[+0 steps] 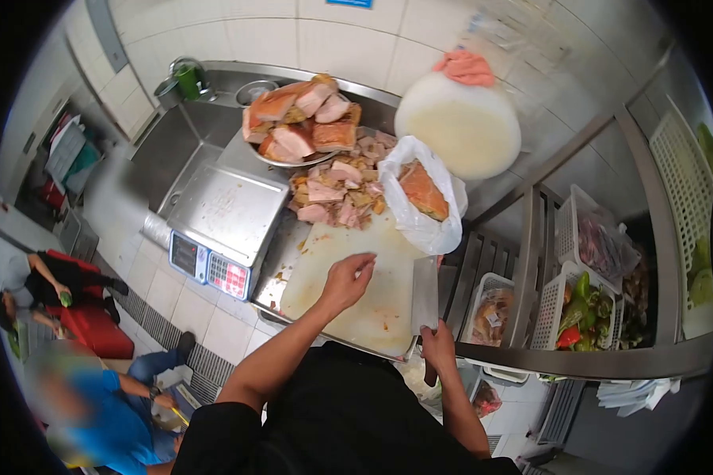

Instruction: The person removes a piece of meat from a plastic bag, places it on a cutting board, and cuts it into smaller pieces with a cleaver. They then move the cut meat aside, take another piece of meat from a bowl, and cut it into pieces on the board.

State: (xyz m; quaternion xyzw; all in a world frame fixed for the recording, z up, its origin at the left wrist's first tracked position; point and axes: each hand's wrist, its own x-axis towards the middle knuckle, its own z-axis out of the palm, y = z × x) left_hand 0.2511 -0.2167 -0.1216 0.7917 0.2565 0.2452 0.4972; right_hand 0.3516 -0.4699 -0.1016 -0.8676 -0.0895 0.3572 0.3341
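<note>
Blue shirt, far left: a seated co-worker [127,427]; a second person [36,285], holding something green, appears above. Next, a steel sink [146,150], its near side adjoined by a scale [230,210] with a bare metal pan and its display and keypad turned toward the wearer. Beyond the scale stands a bowl [293,164] heaped with large roast pieces [309,119], browned on the outside and pale within. Cut meat [337,190] lies in a loose pile at the far end of the white board [348,321], between bowl and bag. The left hand [348,283], fingers loosely bent and grasping nothing, is over the middle of the board. An open white bag [394,170] contains a browned slab [424,190]. The right hand [438,346] grips the handle of a cleaver [425,293], whose broad blade lies along the board's right edge; contact cannot be determined. Behind the bag, a round board [455,127] leans on the wall, a pink cloth [465,69] at its top. Far right, a metal rack [610,362] with baskets, one holding peppers [586,313].
</note>
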